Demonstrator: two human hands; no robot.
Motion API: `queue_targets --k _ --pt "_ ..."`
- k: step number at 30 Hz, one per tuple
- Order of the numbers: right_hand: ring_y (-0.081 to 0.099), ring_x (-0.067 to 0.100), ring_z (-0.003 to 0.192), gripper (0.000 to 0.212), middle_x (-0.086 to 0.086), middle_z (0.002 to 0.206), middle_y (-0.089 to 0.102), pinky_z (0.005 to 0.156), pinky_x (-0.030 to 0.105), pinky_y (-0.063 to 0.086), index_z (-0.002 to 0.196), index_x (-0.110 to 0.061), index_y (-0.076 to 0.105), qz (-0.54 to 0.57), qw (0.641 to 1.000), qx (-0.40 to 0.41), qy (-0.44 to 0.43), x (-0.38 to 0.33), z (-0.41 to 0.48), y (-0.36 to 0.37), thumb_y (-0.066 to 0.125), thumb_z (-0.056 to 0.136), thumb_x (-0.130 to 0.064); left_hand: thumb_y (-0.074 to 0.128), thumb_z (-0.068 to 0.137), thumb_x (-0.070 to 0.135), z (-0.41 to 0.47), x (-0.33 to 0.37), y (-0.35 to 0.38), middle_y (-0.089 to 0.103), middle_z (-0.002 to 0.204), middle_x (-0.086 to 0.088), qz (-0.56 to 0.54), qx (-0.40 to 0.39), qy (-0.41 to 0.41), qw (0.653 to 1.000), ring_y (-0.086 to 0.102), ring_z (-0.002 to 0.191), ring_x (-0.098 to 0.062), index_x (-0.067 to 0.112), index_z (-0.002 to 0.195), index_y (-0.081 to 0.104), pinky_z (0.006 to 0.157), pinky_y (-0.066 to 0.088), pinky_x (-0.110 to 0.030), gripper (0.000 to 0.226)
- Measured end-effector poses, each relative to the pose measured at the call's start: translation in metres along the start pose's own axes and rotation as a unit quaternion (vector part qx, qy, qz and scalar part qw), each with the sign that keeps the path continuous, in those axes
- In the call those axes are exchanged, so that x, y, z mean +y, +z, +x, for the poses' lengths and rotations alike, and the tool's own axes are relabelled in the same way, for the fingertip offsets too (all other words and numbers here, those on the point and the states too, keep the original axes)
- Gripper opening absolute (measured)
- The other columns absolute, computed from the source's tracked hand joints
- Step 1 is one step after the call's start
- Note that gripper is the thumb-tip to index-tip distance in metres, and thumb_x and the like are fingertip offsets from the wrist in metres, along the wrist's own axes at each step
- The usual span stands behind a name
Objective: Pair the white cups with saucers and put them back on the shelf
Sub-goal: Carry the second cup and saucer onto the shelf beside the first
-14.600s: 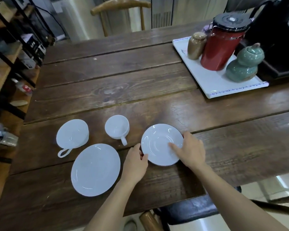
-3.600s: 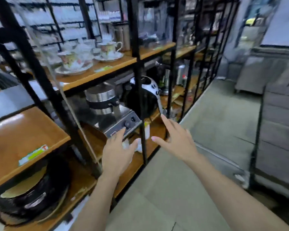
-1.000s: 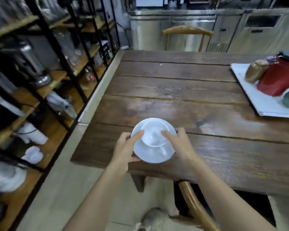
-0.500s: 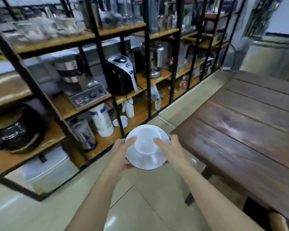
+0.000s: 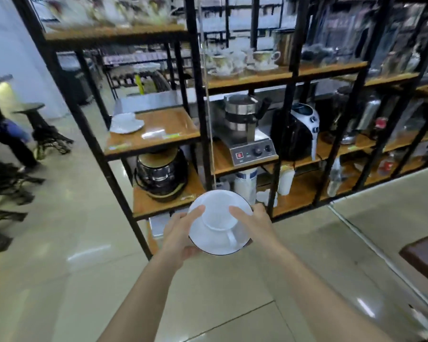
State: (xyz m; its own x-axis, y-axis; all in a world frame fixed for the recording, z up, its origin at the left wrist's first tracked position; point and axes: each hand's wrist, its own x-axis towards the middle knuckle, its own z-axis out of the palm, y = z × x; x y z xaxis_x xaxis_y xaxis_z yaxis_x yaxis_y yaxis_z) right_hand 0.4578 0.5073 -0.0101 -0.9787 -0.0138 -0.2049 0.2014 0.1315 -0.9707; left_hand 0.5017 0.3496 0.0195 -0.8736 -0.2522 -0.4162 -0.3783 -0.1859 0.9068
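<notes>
Cup: sits on saucer, carried in front of shelf.
Hands: left hand and right hand grasp the saucer rim, thumbs steadying the cup.
Risk: tilting could slide the cup off; 2 uprights flank the shelf opening.

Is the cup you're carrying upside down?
No, upright. The cup shows its open white inside, sitting on the saucer.

Both hands, left and right, grip a saucer carrying a white cup, near the shelf where another cup-and-saucer pair sits at its left edge.
</notes>
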Motion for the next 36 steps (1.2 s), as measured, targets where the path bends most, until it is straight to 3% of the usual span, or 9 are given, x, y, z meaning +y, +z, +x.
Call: queue_targets --k 2,6,10,15,18,22,26,32,36 --pt "0.061 0.017 0.096 0.054 0.005 0.106 0.062 0.064 0.025 0.046 0.11 -0.008 0.051 0.018 1.0 -0.017 0.0 -0.003 0.008 0.027 0.071 0.074 -0.042 0.068 0.08 0.041 0.007 0.008 -0.025 0.061 0.115 -0.003 0.009 0.02 0.006 1.0 0.06 0.092 -0.02 0.016 0.116 0.057 0.061 0.056 -0.034 0.045" --pt "0.051 0.003 0.084 0.044 -0.002 0.101 0.054 0.06 0.024 0.042 0.11 -0.012 0.043 -0.008 0.999 -0.047 0.008 -0.019 0.024 0.066 0.064 0.082 -0.039 0.066 0.082 0.039 0.024 0.025 -0.058 0.061 0.112 -0.005 0.007 0.033 0.025 0.999 0.06 0.089 -0.021 0.014 0.116 0.057 0.051 0.049 -0.029 0.043" --pt "0.052 0.011 0.088 0.045 0.0 0.104 0.053 0.063 0.024 0.04 0.113 -0.012 0.042 -0.034 0.998 -0.056 -0.018 -0.036 0.057 0.087 0.061 0.084 -0.04 0.069 0.08 0.04 0.054 0.039 -0.071 0.061 0.114 -0.007 -0.011 0.06 0.046 0.997 0.06 0.094 -0.024 0.013 0.117 0.057 0.057 0.052 -0.032 0.047" --pt "0.047 0.003 0.079 0.042 -0.005 0.093 0.05 0.058 0.02 0.035 0.113 -0.013 0.041 -0.046 0.996 -0.066 -0.032 -0.048 0.111 0.103 0.06 0.086 -0.039 0.067 0.082 0.037 0.104 0.059 -0.07 0.057 0.101 -0.001 -0.009 0.073 0.056 0.996 0.058 0.089 -0.022 0.015 0.103 0.056 0.07 0.057 -0.042 0.032" --pt "0.048 0.006 0.082 0.044 0.002 0.102 0.051 0.061 0.022 0.038 0.115 -0.012 0.042 -0.063 0.995 -0.062 -0.05 -0.054 0.154 0.112 0.059 0.086 -0.04 0.067 0.082 0.04 0.146 0.072 -0.066 0.057 0.108 -0.005 -0.003 0.077 0.05 0.996 0.057 0.101 -0.029 0.015 0.111 0.055 0.075 0.058 -0.045 0.041" --pt "0.05 0.011 0.089 0.045 0.005 0.111 0.051 0.067 0.024 0.042 0.116 -0.013 0.041 -0.082 0.992 -0.071 -0.065 -0.07 0.214 0.127 0.058 0.086 -0.042 0.068 0.081 0.042 0.206 0.097 -0.061 0.057 0.104 -0.003 -0.027 0.098 0.037 0.994 0.057 0.098 -0.027 0.016 0.113 0.054 0.08 0.056 -0.047 0.043" --pt "0.054 0.022 0.104 0.052 0.008 0.116 0.053 0.08 0.033 0.048 0.124 -0.01 0.039 -0.082 0.993 -0.063 -0.062 -0.087 0.272 0.142 0.059 0.086 -0.04 0.068 0.079 0.044 0.263 0.122 -0.057 0.06 0.111 -0.005 -0.035 0.103 0.028 0.994 0.058 0.102 -0.028 0.02 0.108 0.058 0.076 0.057 -0.044 0.039" --pt "0.055 0.02 0.098 0.051 0.006 0.11 0.055 0.068 0.03 0.044 0.116 -0.008 0.045 -0.056 0.994 -0.071 -0.054 -0.108 0.344 0.174 0.062 0.082 -0.041 0.066 0.084 0.038 0.332 0.157 -0.065 0.063 0.096 -0.002 -0.037 0.109 0.038 0.993 0.059 0.086 -0.019 0.018 0.087 0.059 0.063 0.052 -0.034 0.021" --pt "0.053 0.016 0.094 0.045 0.001 0.103 0.052 0.067 0.027 0.042 0.113 -0.01 0.043 -0.057 0.995 -0.077 -0.043 -0.12 0.386 0.196 0.061 0.085 -0.039 0.067 0.082 0.041 0.377 0.18 -0.075 0.062 0.106 -0.004 -0.03 0.1 0.039 0.994 0.059 0.09 -0.021 0.014 0.108 0.057 0.067 0.055 -0.037 0.039"
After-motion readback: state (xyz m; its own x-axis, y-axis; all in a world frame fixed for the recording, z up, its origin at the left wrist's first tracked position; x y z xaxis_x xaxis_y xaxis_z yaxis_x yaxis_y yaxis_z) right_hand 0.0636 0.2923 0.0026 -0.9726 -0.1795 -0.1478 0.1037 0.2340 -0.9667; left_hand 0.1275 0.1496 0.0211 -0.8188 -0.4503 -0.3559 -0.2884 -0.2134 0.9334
